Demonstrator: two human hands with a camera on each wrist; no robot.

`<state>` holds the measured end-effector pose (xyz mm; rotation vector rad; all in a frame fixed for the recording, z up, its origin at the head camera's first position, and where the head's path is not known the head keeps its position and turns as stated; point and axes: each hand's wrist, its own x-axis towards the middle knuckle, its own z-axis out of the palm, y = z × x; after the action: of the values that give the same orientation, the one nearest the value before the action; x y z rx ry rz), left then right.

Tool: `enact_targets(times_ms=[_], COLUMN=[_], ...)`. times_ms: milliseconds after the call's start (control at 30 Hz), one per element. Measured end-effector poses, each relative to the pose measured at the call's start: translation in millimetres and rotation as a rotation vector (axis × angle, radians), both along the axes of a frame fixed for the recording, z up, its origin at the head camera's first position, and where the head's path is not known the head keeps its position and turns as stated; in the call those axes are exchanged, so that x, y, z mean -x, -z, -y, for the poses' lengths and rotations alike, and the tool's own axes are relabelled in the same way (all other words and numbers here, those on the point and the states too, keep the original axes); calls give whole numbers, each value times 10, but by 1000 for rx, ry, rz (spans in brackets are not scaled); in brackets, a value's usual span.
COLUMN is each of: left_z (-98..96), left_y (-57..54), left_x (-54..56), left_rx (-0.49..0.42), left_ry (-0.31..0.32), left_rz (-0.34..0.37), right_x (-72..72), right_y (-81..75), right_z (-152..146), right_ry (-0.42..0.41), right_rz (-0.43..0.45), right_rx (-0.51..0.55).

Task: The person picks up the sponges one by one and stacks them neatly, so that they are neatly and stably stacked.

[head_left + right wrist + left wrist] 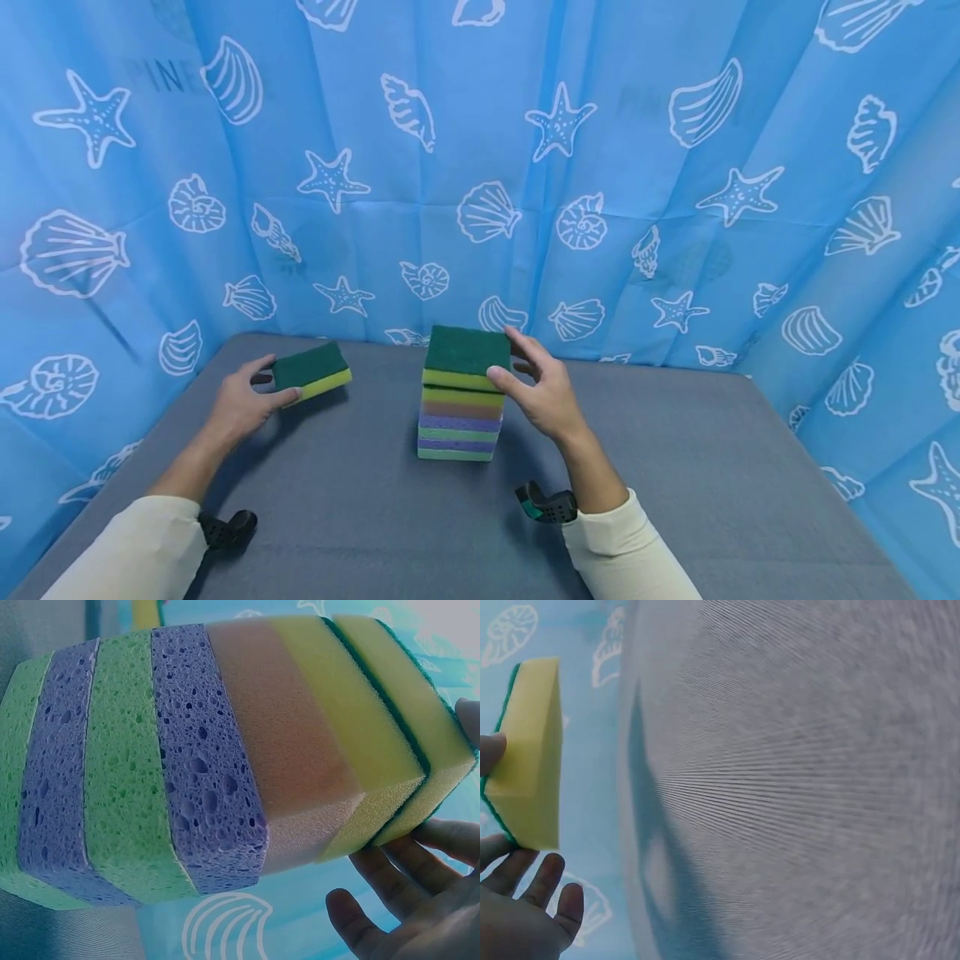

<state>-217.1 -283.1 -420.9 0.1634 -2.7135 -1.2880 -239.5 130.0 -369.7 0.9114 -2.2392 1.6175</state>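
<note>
My left hand point(243, 398) grips a yellow sponge with a dark green scouring top point(309, 363), thumb on its near side and fingers behind. In the left wrist view that yellow sponge point(531, 742) is raised off the table. A stack of several sponges point(459, 423) stands upright to its right: light green and purple layers at the bottom, then brownish, then yellow. My right hand point(546, 392) holds the top green-and-yellow sponge point(467, 352) at its right end between thumb and fingers. In the right wrist view, the top sponge point(420, 697) sits flush against the one below.
A grey cloth-covered table point(360, 517) lies under everything. Behind and along the sides hangs a blue curtain point(510, 275) printed with white shells and starfish. Each wrist carries a black strapped device, the right one point(546, 505) close to the table.
</note>
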Motion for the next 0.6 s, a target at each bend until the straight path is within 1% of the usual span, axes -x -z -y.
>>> enact_targets(times_ms=[267, 400, 600], left_z=[-41, -87, -181], left_y=[-161, -262, -429], left_x=[-65, -98, -134], left_rx=[30, 32, 10], left_ry=[18, 42, 82], left_rz=[-121, -178, -252], right_x=[6, 6, 1], right_y=[10, 9, 3], right_z=[-3, 3, 25], right_ry=[-3, -3, -3], right_rz=[-7, -7, -13], right_rx=[0, -1, 5])
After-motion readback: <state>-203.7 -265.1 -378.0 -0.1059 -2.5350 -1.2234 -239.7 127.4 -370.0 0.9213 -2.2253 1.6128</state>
